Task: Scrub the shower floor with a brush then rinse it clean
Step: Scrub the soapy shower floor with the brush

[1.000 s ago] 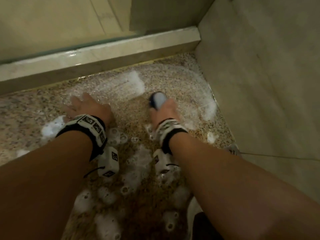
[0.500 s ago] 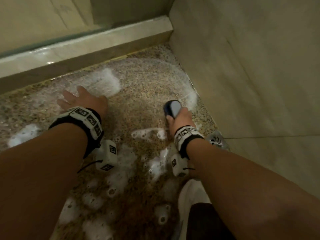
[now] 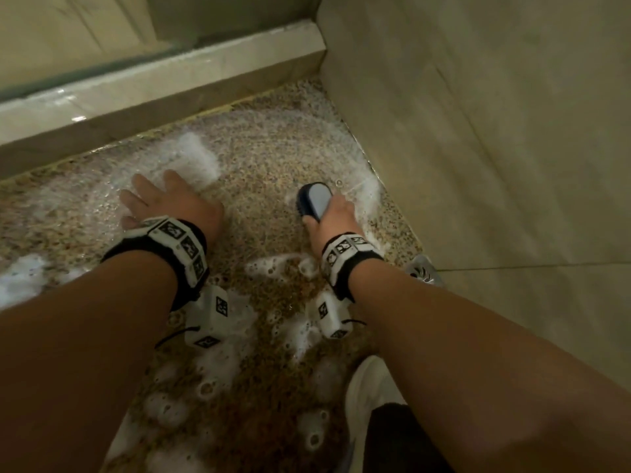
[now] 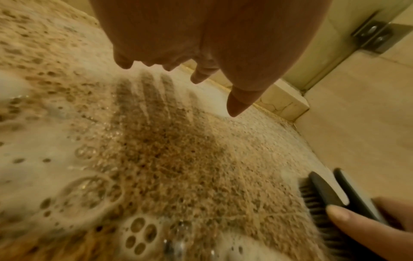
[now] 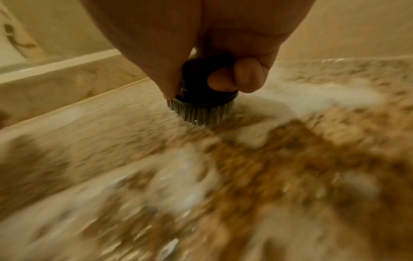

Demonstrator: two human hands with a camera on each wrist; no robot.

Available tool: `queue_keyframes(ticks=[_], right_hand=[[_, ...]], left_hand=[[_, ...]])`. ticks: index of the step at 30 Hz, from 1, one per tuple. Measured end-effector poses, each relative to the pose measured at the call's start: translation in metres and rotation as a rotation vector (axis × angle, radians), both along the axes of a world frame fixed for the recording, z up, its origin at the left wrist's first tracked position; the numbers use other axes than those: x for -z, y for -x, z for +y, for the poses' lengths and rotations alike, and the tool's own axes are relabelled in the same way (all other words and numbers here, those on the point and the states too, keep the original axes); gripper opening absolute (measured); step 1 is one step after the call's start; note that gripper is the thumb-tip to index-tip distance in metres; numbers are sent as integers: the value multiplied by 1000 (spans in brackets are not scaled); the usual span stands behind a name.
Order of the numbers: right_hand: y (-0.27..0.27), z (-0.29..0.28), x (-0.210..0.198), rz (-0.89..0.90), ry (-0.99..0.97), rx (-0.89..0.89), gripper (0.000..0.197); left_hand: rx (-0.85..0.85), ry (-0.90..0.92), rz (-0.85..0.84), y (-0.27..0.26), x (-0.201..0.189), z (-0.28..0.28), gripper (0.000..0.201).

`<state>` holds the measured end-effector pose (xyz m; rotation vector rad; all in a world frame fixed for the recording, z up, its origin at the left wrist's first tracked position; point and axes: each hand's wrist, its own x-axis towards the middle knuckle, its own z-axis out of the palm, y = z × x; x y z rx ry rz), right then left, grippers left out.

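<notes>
Head view shows, at far left, white soap foam (image 3: 20, 278) lying in patches on the wet speckled brown granite shower floor (image 3: 259, 158), with a pale marble threshold curb (image 3: 164, 76) along the far edge. Next comes the left hand (image 3: 170, 203), palm down, fingers spread wide and straight, holding nothing; from the left wrist view its fingertips (image 4: 234, 107) hover just above the floor over their own shadow, though actual contact cannot be told. A thicker ridge of foam (image 3: 198, 158) sits just beyond those fingers. Right of centre, the right hand (image 3: 333, 221) grips a dark oval scrub brush with a pale grey top (image 3: 316, 199), thumb on one side and curled fingers on the other. The brush stands bristles-down on the floor near the far right corner, its long axis running from the palm away toward the far curb, slightly leftward. Right wrist view shows its grey bristles (image 5: 201, 113) pressed into the wet stone, foam beside them. Farther right, a metal floor drain (image 3: 423, 271) sits against the beige tiled wall (image 3: 512, 131). No containers are visible.
</notes>
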<state>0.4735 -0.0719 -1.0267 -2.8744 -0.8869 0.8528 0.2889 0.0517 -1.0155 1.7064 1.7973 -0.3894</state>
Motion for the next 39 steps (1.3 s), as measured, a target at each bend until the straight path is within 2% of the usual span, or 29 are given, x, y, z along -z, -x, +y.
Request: queue_keyframes(ticks=[5, 8, 11, 15, 18, 23, 26, 29, 35, 37, 39], right_hand=[[-70, -11, -5, -70, 30, 333, 72], [-61, 3, -4, -73, 13, 350, 71], [-26, 37, -4, -94, 6, 171, 61], [31, 97, -7, 19, -11, -91, 67], [88, 132, -7, 66, -53, -318, 61], [178, 149, 2, 133, -148, -703, 53], [192, 148, 5, 159, -140, -795, 50], [158, 152, -1, 153, -87, -723, 59], [53, 172, -5, 21, -78, -243, 74], [49, 181, -7, 1, -112, -114, 73], [70, 184, -10, -9, -121, -102, 72]], left_hand=[[-28, -35, 9, 6, 7, 12, 87], [-47, -55, 25, 14, 11, 13, 83], [-92, -86, 22, 24, 9, 16, 81], [-178, -93, 26, 51, 8, 30, 80], [-245, -117, 54, 80, 7, 38, 78], [-366, -135, 129, 122, 4, 38, 69], [-405, -99, 172, 139, 8, 38, 70], [-419, -53, 197, 149, 12, 35, 79], [-363, 128, 243, 146, 12, 39, 91], [-350, 144, 267, 144, 12, 44, 91], [-337, 178, 301, 141, 6, 47, 89]])
